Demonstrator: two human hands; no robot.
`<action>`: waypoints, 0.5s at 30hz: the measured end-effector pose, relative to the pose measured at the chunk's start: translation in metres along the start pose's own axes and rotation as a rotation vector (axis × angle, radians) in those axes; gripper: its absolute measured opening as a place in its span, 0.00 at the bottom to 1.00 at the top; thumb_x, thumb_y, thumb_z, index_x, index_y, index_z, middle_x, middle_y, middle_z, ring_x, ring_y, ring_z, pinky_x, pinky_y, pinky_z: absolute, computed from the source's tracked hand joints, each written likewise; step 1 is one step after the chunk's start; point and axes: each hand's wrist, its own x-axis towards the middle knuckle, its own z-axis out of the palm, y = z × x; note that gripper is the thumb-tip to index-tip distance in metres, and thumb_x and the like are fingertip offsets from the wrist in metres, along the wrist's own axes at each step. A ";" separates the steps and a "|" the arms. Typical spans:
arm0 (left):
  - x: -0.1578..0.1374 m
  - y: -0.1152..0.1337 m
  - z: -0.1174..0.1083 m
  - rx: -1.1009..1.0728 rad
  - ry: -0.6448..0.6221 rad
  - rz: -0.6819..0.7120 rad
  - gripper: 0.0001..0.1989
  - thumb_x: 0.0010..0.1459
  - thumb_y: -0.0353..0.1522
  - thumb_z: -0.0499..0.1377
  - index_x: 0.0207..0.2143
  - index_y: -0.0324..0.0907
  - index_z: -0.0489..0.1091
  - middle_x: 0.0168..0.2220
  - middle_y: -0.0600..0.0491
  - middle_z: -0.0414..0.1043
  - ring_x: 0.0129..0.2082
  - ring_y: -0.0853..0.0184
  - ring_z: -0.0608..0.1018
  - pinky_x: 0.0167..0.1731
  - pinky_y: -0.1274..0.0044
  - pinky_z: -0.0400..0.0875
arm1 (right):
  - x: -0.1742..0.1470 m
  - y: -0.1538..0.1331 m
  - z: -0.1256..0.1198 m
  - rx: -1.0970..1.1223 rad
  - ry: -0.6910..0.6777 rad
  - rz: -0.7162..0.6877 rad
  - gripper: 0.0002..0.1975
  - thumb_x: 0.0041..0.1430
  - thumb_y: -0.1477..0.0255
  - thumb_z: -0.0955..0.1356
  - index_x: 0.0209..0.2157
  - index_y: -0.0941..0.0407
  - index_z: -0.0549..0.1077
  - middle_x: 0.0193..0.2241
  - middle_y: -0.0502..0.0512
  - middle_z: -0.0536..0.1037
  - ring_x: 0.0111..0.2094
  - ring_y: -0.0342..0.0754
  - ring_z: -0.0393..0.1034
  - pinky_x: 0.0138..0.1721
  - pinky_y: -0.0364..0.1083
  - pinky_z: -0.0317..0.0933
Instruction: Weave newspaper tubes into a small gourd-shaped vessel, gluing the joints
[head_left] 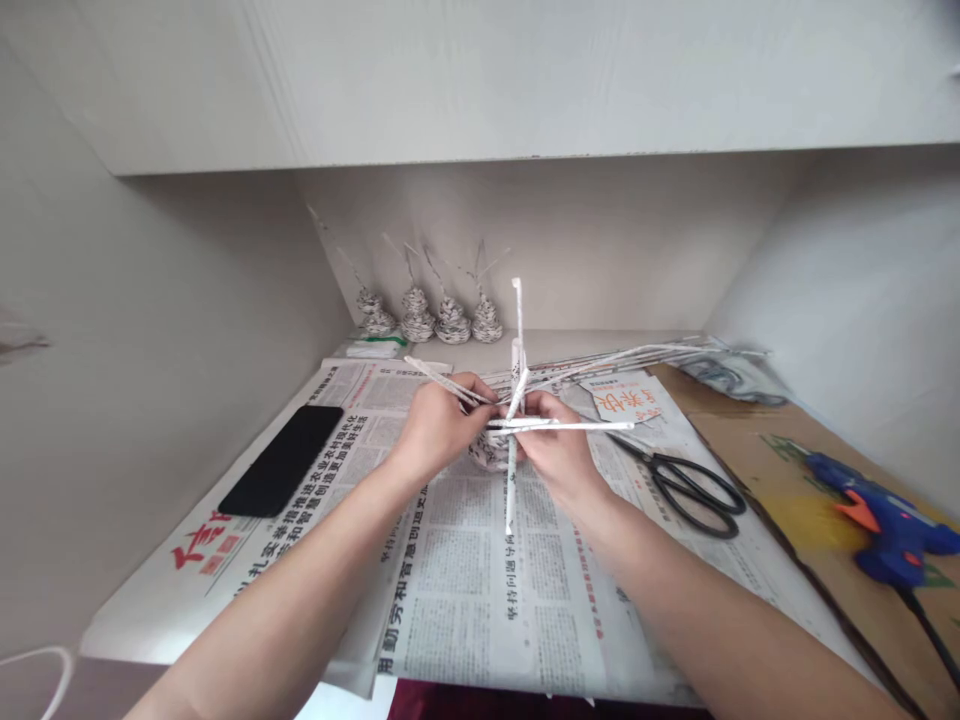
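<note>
A small woven piece [489, 452] of rolled newspaper is between my two hands, over the newspaper. Long white paper strips [600, 427] stick out of it to several sides, one upward, one to the right and one toward me. My left hand [444, 422] is closed at its left side, fingers pinching the strips near the middle. On the other side my right hand [561, 448] is closed around the piece, its fingertips partly hidden behind the strips. The underside of the weaving is hard to make out.
Newspaper [450, 590] covers the table. A black phone [283, 460] lies left, scissors [694, 490] right. Farther right, a blue glue gun [892, 525] rests on cardboard [757, 460]. Behind are loose paper rolls [637, 357] and several woven gourd shapes [452, 318]. A white panel [480, 80] overhangs.
</note>
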 end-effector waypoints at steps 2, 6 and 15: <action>-0.001 0.001 0.001 -0.006 -0.007 0.020 0.03 0.50 0.29 0.62 0.29 0.42 0.76 0.28 0.56 0.78 0.28 0.68 0.77 0.30 0.78 0.67 | 0.000 0.000 0.002 0.063 0.006 -0.005 0.15 0.43 0.66 0.75 0.27 0.55 0.67 0.21 0.44 0.70 0.19 0.39 0.61 0.16 0.38 0.54; -0.002 0.001 0.003 -0.047 -0.005 0.027 0.04 0.52 0.29 0.61 0.29 0.42 0.76 0.29 0.56 0.78 0.28 0.68 0.77 0.31 0.78 0.67 | -0.001 0.000 0.003 0.143 0.021 0.036 0.15 0.44 0.66 0.75 0.26 0.55 0.66 0.22 0.43 0.70 0.18 0.38 0.61 0.15 0.38 0.55; -0.004 -0.003 0.013 -0.083 0.048 0.104 0.05 0.54 0.27 0.58 0.27 0.41 0.72 0.26 0.56 0.75 0.28 0.69 0.75 0.30 0.79 0.65 | -0.001 0.003 0.007 0.166 0.110 0.056 0.17 0.42 0.64 0.75 0.27 0.54 0.66 0.21 0.43 0.69 0.16 0.38 0.59 0.12 0.38 0.53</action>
